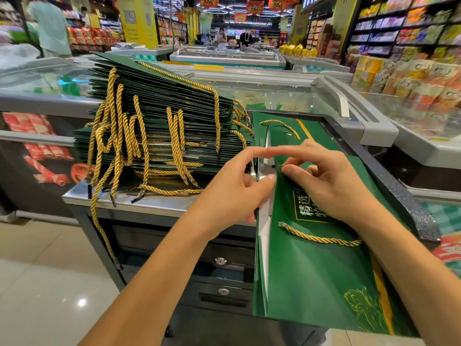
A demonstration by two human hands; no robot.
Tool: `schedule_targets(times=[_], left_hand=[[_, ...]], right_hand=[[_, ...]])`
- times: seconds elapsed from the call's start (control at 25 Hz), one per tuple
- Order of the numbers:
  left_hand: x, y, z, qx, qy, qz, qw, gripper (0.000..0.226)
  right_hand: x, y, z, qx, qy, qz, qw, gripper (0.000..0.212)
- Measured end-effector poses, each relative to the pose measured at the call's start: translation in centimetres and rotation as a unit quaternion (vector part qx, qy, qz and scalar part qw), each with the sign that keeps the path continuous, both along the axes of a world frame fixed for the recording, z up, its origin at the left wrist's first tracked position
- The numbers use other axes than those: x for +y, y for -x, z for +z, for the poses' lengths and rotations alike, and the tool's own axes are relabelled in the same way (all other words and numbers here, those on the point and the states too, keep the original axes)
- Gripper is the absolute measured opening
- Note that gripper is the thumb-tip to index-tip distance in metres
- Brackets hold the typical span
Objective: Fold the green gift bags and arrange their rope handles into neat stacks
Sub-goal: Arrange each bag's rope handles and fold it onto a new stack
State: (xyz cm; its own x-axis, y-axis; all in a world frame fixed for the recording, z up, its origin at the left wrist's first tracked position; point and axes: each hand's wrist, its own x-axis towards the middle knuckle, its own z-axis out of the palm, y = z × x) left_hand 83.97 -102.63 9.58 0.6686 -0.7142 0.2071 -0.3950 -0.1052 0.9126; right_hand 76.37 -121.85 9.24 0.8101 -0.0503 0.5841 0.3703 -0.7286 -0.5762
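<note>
Bags (159, 113), dark green and folded flat, are sitting in a tall, slanting stack on the left part of the tabletop (154, 204). Glass-topped freezers (287, 96) are standing behind it. One more bag, the front bag (311, 275), is lying flat on the right, its near end hanging over the tabletop's front edge, with its white inside showing along the left side.

The left hand (234, 193) is gripping that left side: the thumb is pressing on the white edge, the lower fingers are curling round it, and the index finger is stretching out to the right. The right hand (331, 186) is resting on the green face, with thumb and middle finger pinching at a spot near the same edge; what exactly lies between them is too small to tell. Its index finger is pointing left, almost meeting the left one.

Gold rope handles (114, 136) are spilling down the stack's near side, some trailing off the tabletop. A single handle (319, 238) is lying across the front bag just below the right wrist.
</note>
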Motion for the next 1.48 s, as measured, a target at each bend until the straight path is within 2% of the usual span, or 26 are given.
schedule_targets(times=[0.12,0.2,0.32,0.48,0.76,0.84,0.96,1.04,1.16,1.24,1.32,1.4,1.48], left_hand=[[-0.4,0.0,-0.2,-0.025,0.007,0.022,0.999,0.031],[-0.6,0.0,-0.3,-0.038,-0.007,0.032,0.999,0.029],[-1.2,-0.1,-0.2,-0.053,-0.027,0.036,0.998,0.021],[-2.5,-0.3,-0.4,-0.120,-0.023,0.097,0.988,0.005],[-1.9,-0.2,-1.2,-0.204,-0.042,0.139,0.968,0.009],[-2.1,-0.3,-1.2,-0.209,-0.051,0.140,0.967,0.008],[-1.8,-0.4,-1.0,-0.185,-0.050,0.144,0.971,0.012],[-1.4,-0.4,-0.8,-0.144,-0.033,0.135,0.980,0.015],[-1.0,-0.3,-0.8,-0.088,-0.007,0.125,0.988,0.013],[-0.7,-0.4,-0.7,-0.017,0.017,0.100,0.995,0.010],[-0.4,-0.4,-0.5,0.039,0.022,0.072,0.996,0.026],[-0.4,-0.5,-0.5,0.038,0.012,0.060,0.997,0.039],[-0.4,-0.5,-0.8,0.019,0.012,0.057,0.998,0.042]], right_hand=[[-0.3,-0.1,-0.1,0.004,0.019,0.001,1.000,0.030],[-0.3,-0.1,-0.2,0.005,0.017,0.001,1.000,0.033],[-0.3,-0.1,-0.2,0.010,-0.005,0.008,1.000,0.037],[-0.5,0.0,-0.1,0.022,-0.035,0.027,0.999,0.032],[-0.2,0.2,0.2,0.067,-0.030,0.039,0.997,0.037],[0.0,0.2,0.3,0.064,0.004,0.031,0.997,0.038],[-0.1,0.5,0.8,0.078,0.140,-0.014,0.987,0.039],[-0.2,0.8,1.3,0.094,0.184,-0.030,0.978,0.039],[-0.4,0.9,1.2,0.086,0.146,-0.019,0.985,0.042],[-0.3,0.9,0.9,0.084,0.132,-0.019,0.987,0.045],[-0.3,0.8,0.7,0.091,0.123,-0.015,0.988,0.047],[-0.7,1.0,1.1,0.103,0.091,-0.012,0.990,0.046],[-1.5,1.4,1.6,0.112,0.071,-0.038,0.991,0.039]])
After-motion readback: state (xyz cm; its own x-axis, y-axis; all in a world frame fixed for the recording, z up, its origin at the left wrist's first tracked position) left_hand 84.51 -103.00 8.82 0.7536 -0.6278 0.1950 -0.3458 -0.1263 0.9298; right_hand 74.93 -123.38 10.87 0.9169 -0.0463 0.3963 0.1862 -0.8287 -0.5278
